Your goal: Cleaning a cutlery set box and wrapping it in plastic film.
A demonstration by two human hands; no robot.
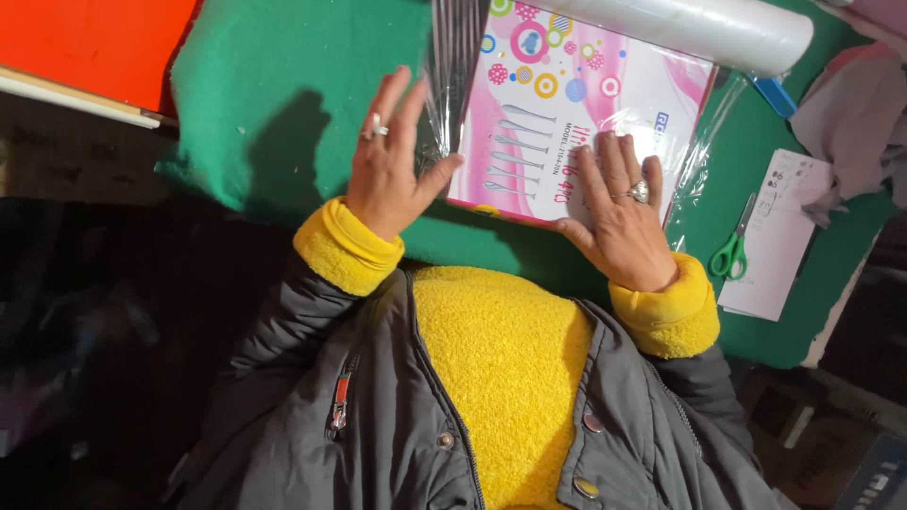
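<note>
A flat pink box with coloured circles printed on it lies on the green felt table cover, under a sheet of clear plastic film. My left hand lies flat with fingers apart, pressing the film down on the felt beside the box's left edge. My right hand rests palm down on the box's near right part, over the film. Each hand wears a ring. The film runs up to a white roll at the far edge of the box.
Green-handled scissors lie on a white printed paper sheet to the right. Grey cloth sits at the far right. An orange surface is at the upper left. The felt's near edge borders a dark floor.
</note>
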